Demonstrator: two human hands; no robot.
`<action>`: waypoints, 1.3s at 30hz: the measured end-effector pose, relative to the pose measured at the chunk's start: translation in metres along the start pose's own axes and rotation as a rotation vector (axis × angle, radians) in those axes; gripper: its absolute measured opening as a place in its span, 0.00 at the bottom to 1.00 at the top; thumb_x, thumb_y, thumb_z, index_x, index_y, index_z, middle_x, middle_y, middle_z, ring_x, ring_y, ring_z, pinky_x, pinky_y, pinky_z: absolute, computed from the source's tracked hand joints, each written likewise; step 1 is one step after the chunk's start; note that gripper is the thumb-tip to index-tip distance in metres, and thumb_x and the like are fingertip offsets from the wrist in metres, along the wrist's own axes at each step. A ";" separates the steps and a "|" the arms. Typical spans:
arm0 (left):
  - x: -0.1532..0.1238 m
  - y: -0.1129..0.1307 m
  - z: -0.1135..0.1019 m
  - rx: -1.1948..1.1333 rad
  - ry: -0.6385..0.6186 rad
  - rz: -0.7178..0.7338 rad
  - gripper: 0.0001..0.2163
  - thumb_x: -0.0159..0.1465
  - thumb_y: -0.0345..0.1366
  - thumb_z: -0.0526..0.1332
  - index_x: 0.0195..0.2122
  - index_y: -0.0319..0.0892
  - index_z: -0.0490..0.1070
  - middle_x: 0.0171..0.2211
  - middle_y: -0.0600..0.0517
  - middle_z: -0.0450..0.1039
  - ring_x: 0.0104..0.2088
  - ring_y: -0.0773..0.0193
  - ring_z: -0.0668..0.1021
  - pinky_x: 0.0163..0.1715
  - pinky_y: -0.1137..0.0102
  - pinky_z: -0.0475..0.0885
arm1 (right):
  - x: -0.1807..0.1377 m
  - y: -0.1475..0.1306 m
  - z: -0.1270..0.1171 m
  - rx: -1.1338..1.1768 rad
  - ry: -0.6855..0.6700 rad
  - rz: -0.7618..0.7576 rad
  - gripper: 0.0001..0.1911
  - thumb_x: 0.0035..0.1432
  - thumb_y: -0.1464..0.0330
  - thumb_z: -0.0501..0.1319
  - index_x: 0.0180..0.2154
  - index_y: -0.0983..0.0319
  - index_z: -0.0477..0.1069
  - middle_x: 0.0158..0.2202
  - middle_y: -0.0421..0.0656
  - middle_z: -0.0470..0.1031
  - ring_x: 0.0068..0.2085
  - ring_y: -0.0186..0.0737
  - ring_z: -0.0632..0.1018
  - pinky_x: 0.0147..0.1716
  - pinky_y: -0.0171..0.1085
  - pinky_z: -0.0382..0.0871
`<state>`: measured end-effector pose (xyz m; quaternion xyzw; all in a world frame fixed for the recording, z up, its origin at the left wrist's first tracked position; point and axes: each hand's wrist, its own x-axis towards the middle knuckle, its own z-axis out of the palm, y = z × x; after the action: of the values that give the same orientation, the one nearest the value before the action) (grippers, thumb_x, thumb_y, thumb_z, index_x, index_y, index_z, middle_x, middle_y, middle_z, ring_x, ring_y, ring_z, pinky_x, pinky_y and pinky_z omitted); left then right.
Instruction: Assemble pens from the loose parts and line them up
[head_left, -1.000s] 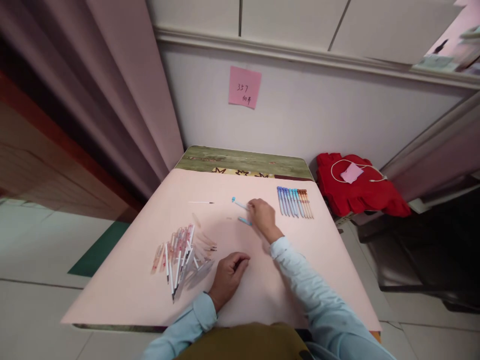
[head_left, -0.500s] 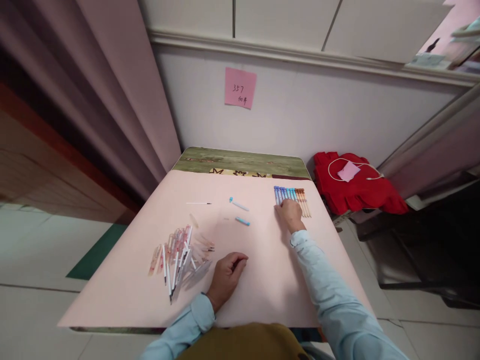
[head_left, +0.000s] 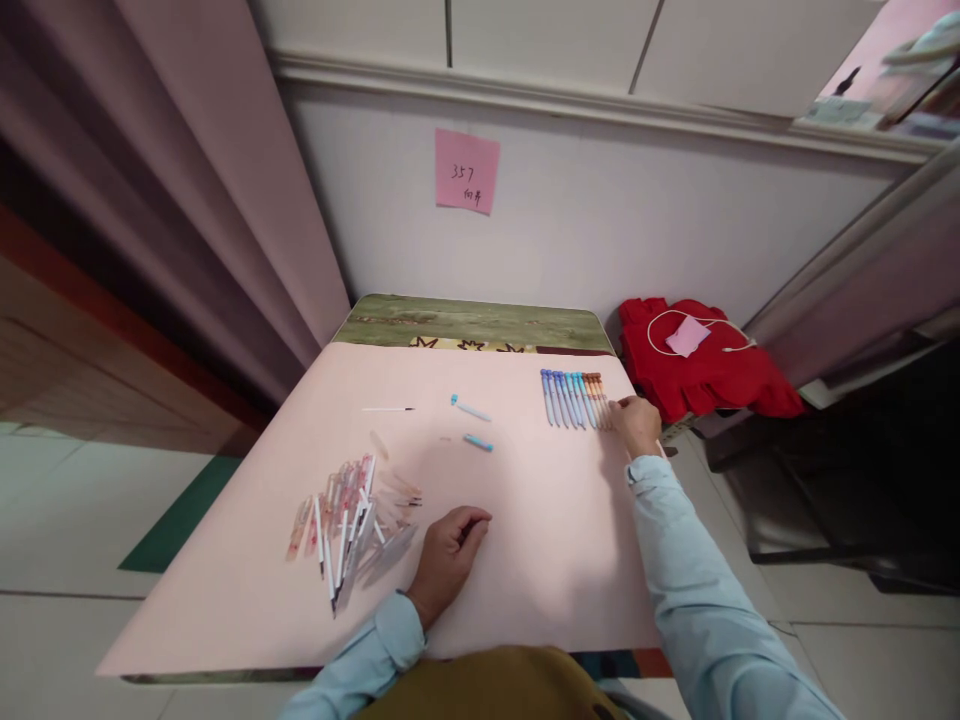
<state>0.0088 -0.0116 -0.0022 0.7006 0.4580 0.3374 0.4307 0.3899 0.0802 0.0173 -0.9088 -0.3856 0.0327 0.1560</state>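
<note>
My right hand (head_left: 637, 424) rests at the right end of a neat row of blue and orange pens (head_left: 574, 398) at the far right of the pink table sheet (head_left: 525, 560); its fingers are curled and touch the orange ones. My left hand (head_left: 448, 560) lies near the front edge as a loose fist with nothing seen in it. Between the hands lie a blue-tipped pen barrel (head_left: 471, 409), a short blue cap (head_left: 478, 442) and a thin refill (head_left: 388, 409). A loose heap of pens and clear parts (head_left: 351, 515) lies left of my left hand.
The table stands against a white wall with a pink sticky note (head_left: 466, 170). A curtain (head_left: 202, 200) hangs at the left. A red cloth (head_left: 701, 365) with a white cable and a pink slip lies to the right of the table.
My right hand has left the blue pen parts in the middle and travelled right along the row of pens to its orange end. My left hand has stayed put.
</note>
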 end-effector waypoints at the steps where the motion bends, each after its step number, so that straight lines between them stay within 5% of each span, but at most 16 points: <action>1: 0.000 0.000 0.000 0.001 -0.003 0.000 0.09 0.64 0.38 0.58 0.36 0.42 0.76 0.32 0.50 0.78 0.32 0.62 0.78 0.34 0.69 0.72 | 0.003 0.005 0.001 -0.001 -0.010 0.004 0.19 0.55 0.62 0.59 0.40 0.68 0.81 0.37 0.59 0.80 0.40 0.51 0.80 0.35 0.39 0.67; 9: -0.002 -0.007 0.003 -0.016 -0.012 -0.026 0.09 0.64 0.39 0.58 0.37 0.43 0.76 0.32 0.50 0.78 0.33 0.62 0.78 0.34 0.69 0.72 | 0.012 0.009 0.011 -0.005 -0.045 0.061 0.17 0.50 0.65 0.61 0.38 0.68 0.82 0.36 0.62 0.80 0.40 0.56 0.81 0.35 0.40 0.69; 15: -0.003 -0.008 0.003 -0.041 -0.006 -0.028 0.08 0.64 0.38 0.58 0.37 0.43 0.76 0.33 0.50 0.78 0.34 0.63 0.78 0.35 0.69 0.72 | 0.006 0.013 -0.003 0.000 -0.031 0.050 0.18 0.53 0.64 0.59 0.38 0.69 0.82 0.36 0.62 0.80 0.40 0.56 0.80 0.35 0.41 0.68; 19: -0.005 -0.007 0.006 -0.189 0.026 -0.114 0.09 0.63 0.40 0.60 0.37 0.41 0.76 0.29 0.51 0.76 0.27 0.66 0.75 0.29 0.71 0.71 | -0.026 0.007 -0.014 0.074 0.021 0.020 0.20 0.56 0.59 0.58 0.39 0.66 0.81 0.35 0.57 0.80 0.38 0.52 0.79 0.34 0.40 0.66; 21: -0.002 -0.002 0.008 -0.313 0.049 -0.196 0.10 0.61 0.42 0.62 0.36 0.40 0.76 0.27 0.52 0.75 0.24 0.67 0.73 0.25 0.72 0.69 | -0.062 -0.006 -0.014 0.359 0.009 -0.032 0.19 0.54 0.57 0.60 0.36 0.66 0.80 0.30 0.52 0.80 0.32 0.46 0.77 0.31 0.37 0.65; 24: 0.009 0.011 0.008 -0.540 0.149 -0.316 0.12 0.59 0.44 0.65 0.36 0.39 0.76 0.29 0.50 0.77 0.25 0.67 0.74 0.25 0.73 0.69 | -0.132 -0.036 -0.009 0.892 -0.341 -0.095 0.20 0.49 0.54 0.63 0.32 0.65 0.77 0.25 0.45 0.76 0.22 0.35 0.68 0.23 0.34 0.60; 28: 0.031 0.032 -0.004 -0.885 0.239 -0.377 0.17 0.60 0.46 0.66 0.43 0.39 0.77 0.42 0.44 0.79 0.42 0.61 0.78 0.44 0.68 0.71 | -0.209 -0.074 -0.007 1.193 -0.846 -0.081 0.18 0.50 0.55 0.66 0.27 0.64 0.75 0.18 0.37 0.68 0.19 0.27 0.58 0.19 0.32 0.49; 34: 0.034 0.040 -0.026 -1.101 0.147 -0.417 0.15 0.57 0.42 0.69 0.42 0.38 0.79 0.39 0.44 0.79 0.43 0.60 0.78 0.45 0.66 0.71 | -0.234 -0.095 -0.014 1.282 -1.002 0.033 0.17 0.48 0.56 0.69 0.29 0.63 0.72 0.26 0.39 0.75 0.20 0.25 0.55 0.20 0.33 0.43; 39: 0.029 0.034 -0.030 -1.160 0.151 -0.458 0.13 0.57 0.40 0.70 0.40 0.39 0.78 0.37 0.46 0.79 0.37 0.64 0.78 0.38 0.69 0.72 | -0.240 -0.099 -0.014 1.296 -1.157 -0.067 0.21 0.55 0.51 0.65 0.35 0.63 0.75 0.25 0.39 0.72 0.23 0.28 0.61 0.24 0.33 0.50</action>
<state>0.0053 0.0166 0.0432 0.2113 0.3677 0.4787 0.7687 0.1559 -0.0292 0.0470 -0.4698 -0.3362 0.6980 0.4231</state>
